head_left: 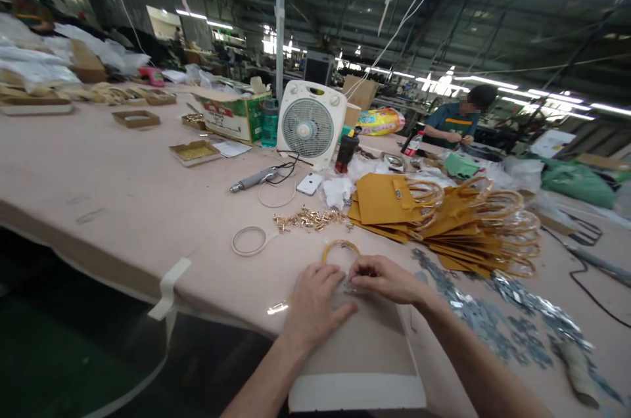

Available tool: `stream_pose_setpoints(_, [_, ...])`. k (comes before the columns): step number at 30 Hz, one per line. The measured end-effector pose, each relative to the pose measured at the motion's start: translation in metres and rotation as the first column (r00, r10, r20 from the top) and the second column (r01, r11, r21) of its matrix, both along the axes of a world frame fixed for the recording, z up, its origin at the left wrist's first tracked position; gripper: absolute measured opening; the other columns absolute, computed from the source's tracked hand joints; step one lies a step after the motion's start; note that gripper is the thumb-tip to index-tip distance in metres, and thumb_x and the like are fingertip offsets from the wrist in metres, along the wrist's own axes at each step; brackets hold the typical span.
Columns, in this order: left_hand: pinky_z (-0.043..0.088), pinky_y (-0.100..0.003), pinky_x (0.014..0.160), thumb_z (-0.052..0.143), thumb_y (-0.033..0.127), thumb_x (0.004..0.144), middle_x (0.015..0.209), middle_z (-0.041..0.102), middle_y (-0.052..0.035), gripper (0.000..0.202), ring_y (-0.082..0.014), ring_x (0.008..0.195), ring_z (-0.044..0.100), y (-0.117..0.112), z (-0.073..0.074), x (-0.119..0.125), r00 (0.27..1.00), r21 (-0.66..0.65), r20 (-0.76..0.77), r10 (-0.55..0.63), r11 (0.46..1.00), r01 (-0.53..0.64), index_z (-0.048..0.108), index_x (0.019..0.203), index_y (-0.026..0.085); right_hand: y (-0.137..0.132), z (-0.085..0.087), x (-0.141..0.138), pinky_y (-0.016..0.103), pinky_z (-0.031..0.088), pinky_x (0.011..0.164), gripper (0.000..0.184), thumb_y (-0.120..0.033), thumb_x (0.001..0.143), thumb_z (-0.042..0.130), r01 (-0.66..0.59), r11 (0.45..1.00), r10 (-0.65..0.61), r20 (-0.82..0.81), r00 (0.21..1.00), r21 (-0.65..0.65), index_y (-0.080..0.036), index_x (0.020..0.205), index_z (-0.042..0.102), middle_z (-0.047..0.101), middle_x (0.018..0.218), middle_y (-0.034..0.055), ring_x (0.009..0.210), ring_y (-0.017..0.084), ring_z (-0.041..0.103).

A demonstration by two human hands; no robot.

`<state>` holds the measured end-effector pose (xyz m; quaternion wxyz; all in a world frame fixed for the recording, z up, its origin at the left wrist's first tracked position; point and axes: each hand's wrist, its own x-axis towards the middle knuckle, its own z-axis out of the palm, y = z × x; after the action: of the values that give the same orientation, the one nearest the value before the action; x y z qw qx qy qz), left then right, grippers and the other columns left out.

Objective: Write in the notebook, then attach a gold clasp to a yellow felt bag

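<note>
A flat grey-beige panel with a white near edge lies in front of me at the table's edge. Past its far end shows a mustard ring-shaped handle. My left hand rests flat, its fingers spread over the panel's far left part near the handle. At the handle's right side, my right hand is closed in a pinch; whatever is between its fingertips is too small or hidden to name. Just beyond lies a heap of small gold-coloured metal fittings.
Stacked mustard bag pieces with round handles lie to the right, with scattered silver metal plates nearer. A grey electric screwdriver, phone, tape roll and white box fan stand or lie beyond. A co-worker sits at far right.
</note>
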<state>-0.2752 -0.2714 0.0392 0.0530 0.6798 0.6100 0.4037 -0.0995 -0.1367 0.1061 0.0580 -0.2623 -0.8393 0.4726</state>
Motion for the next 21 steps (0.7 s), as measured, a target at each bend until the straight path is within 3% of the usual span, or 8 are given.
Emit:
stream_pose_setpoints(7, [0.05, -0.053, 0.103, 0.089, 0.038, 0.075, 0.128, 0.071, -0.0054, 0.057, -0.0318, 0.12, 0.057, 0.002, -0.002, -0.001, 1.0, -0.025, 0.011, 0.006, 1.0, -0.006, 0.068, 0.127, 0.027, 0.008, -0.014, 0.001, 0.026, 0.043, 0.069, 0.015, -0.032, 0.088, 0.066, -0.007, 0.999, 0.008, 0.033, 0.999, -0.038, -0.019, 0.091, 0.073, 0.068, 0.079, -0.0004, 0.072, 0.016, 0.058])
stream_pose_setpoints(13, [0.051, -0.052, 0.103, 0.088, 0.037, 0.077, 0.128, 0.071, -0.0053, 0.055, -0.0315, 0.122, 0.056, 0.002, -0.001, -0.001, 1.0, -0.025, 0.018, 0.003, 1.0, -0.002, 0.068, 0.127, 0.028, 0.003, -0.016, -0.006, 0.027, 0.045, 0.072, 0.012, -0.028, 0.087, 0.066, -0.005, 0.994, -0.003, 0.068, 0.998, 0.112, -0.02, 0.089, 0.074, 0.073, 0.083, 0.0007, 0.077, 0.018, 0.062])
stream_pose_setpoints(21, [0.053, -0.053, 0.102, 0.088, 0.038, 0.076, 0.128, 0.071, -0.0066, 0.056, -0.0326, 0.122, 0.058, 0.004, -0.002, -0.002, 1.0, -0.009, -0.004, 0.017, 1.0, -0.017, 0.068, 0.128, 0.028, -0.002, -0.029, -0.007, 0.027, 0.047, 0.071, 0.008, -0.018, 0.081, 0.068, 0.117, 0.965, -0.122, 0.007, 0.992, 0.235, -0.022, 0.085, 0.075, 0.072, 0.084, 0.0009, 0.077, 0.018, 0.064])
